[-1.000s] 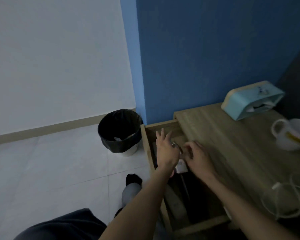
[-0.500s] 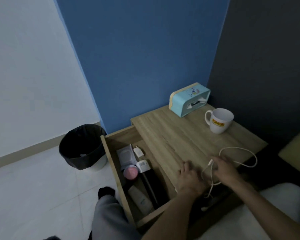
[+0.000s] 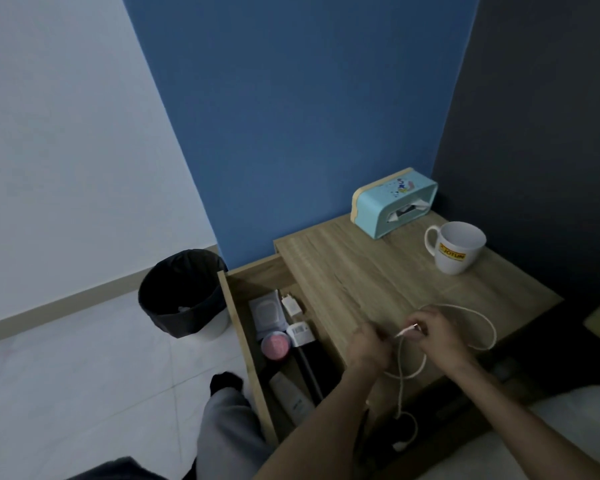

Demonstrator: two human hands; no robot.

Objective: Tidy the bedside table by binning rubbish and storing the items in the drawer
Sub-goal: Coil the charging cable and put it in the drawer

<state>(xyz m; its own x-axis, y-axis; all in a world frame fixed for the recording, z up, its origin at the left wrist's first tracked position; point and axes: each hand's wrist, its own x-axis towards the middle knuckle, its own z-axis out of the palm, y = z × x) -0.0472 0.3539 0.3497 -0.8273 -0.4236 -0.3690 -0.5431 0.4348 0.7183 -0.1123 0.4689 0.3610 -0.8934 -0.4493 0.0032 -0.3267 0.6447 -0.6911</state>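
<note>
A white charging cable [image 3: 489,327] lies looped on the wooden bedside table [image 3: 354,271], with one end hanging over the front edge. My right hand [image 3: 433,332] pinches the cable's plug end above the tabletop. My left hand [image 3: 369,344] grips the cable just left of it. The open drawer [image 3: 236,323] on the table's left side holds a wipes pack [image 3: 265,311], a white charger plug [image 3: 291,304], a white box [image 3: 300,332], a pink round tin [image 3: 275,346], a white tube [image 3: 291,398] and a dark flat item.
A teal tissue box [image 3: 378,209] and a white mug [image 3: 459,247] stand at the table's back. A black-lined bin [image 3: 184,292] sits on the tiled floor left of the drawer. Bedding shows at the lower right. My knee is below the drawer.
Both hands left the drawer and moved right onto the tabletop. They have taken hold of the white cable and lifted its plug end. The camera has swung right.
</note>
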